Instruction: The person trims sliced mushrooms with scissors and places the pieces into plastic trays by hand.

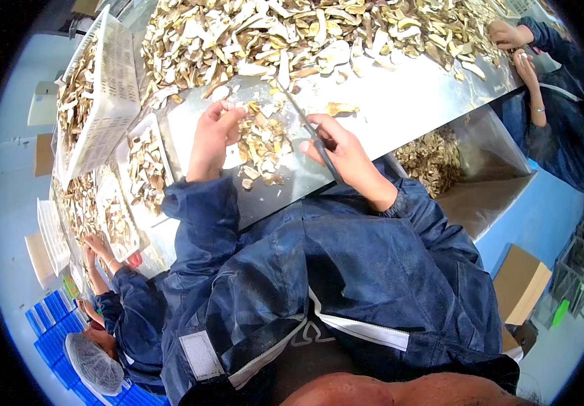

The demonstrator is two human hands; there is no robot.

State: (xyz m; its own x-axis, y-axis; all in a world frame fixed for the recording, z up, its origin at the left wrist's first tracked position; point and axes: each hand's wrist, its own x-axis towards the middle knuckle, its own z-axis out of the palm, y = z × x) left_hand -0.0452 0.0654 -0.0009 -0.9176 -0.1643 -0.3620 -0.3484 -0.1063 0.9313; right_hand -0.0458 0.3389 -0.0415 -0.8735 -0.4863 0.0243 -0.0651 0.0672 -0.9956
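My right hand (346, 154) is closed around the dark handle of a long, narrow knife (298, 114). The grey blade points away from me and to the left, over the metal table (400, 111). To its left, my left hand (216, 132) is closed in a pinch; whatever its fingertips hold, if anything, is too small to make out. Between both hands lies a small pile of dried mushroom slices (265, 145), pale and yellowish. One yellow-brown slice (340, 108) sits apart, beyond my right hand.
A large heap of dried mushroom slices (319, 34) covers the table's far side. At left stand a white crate (116, 74) and white tray (160, 139) of slices. A lined box (488, 145) holds more at right. Co-workers' hands (508, 40) are at far right and lower left.
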